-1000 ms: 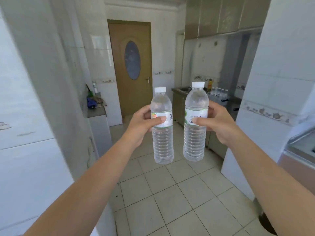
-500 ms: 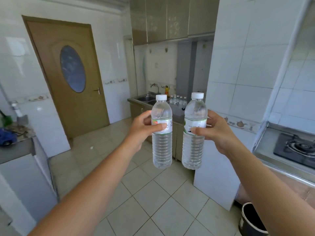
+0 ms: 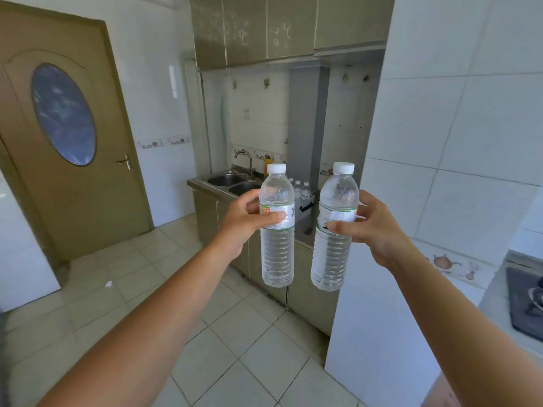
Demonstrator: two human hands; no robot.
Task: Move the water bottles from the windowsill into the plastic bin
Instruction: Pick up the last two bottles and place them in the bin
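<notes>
My left hand point(image 3: 248, 220) grips a clear water bottle point(image 3: 277, 248) with a white cap, fingers wrapped round its label. My right hand point(image 3: 371, 224) grips a second clear water bottle point(image 3: 333, 254) the same way. Both bottles are upright, held side by side at arm's length in front of me, apart from each other. Behind them, on the far counter, several more small water bottles point(image 3: 299, 188) stand in what looks like a clear bin with a black handle point(image 3: 307, 205), mostly hidden by the held bottles. The windowsill is out of view.
A steel double sink point(image 3: 232, 183) with a tap sits on the counter ahead. A white tiled wall block point(image 3: 440, 201) juts out on the right, with a gas hob point(image 3: 526, 306) beyond it. A brown door point(image 3: 67, 142) is on the left. Tiled floor point(image 3: 176, 289) lies ahead.
The view has swung right and moved nearer the sink counter; the door has shifted to the left edge. Both hands keep holding their bottles upright in front of me.
</notes>
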